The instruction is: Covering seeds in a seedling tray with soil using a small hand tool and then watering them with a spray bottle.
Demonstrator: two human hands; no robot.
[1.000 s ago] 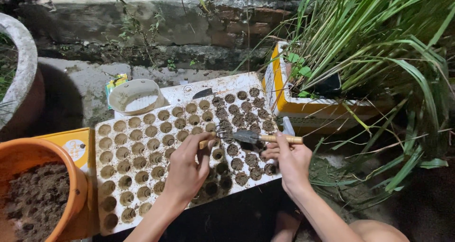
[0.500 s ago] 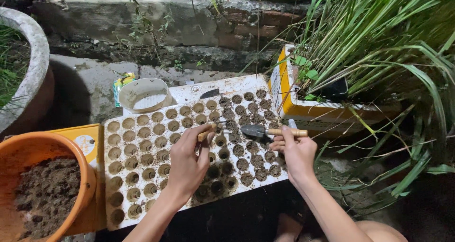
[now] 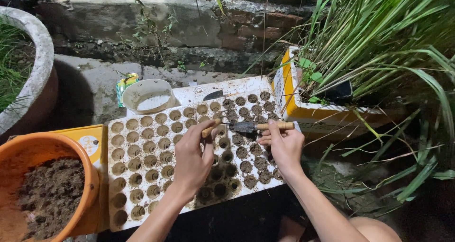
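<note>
Right now the right hand (image 3: 284, 145) is gripping a small trowel (image 3: 246, 126) by its wooden handle, blade hovering over the white seedling tray (image 3: 142, 175), while the left hand (image 3: 192, 156) is pinching a second wooden-handled tool (image 3: 210, 128) beside it. They look to be filling cells; next calls for steady tipping. That second tool's head is hard to make out.

The trowel (image 3: 245, 126) has a dull dark metal blade and a smooth pale wooden handle; the tray (image 3: 142, 175) looks like matt white foam, soil-smeared. The bucket (image 3: 85, 175) is glossy orange plastic holding crumbly soil; the wall (image 3: 142, 24) is rough, weathered masonry
</note>
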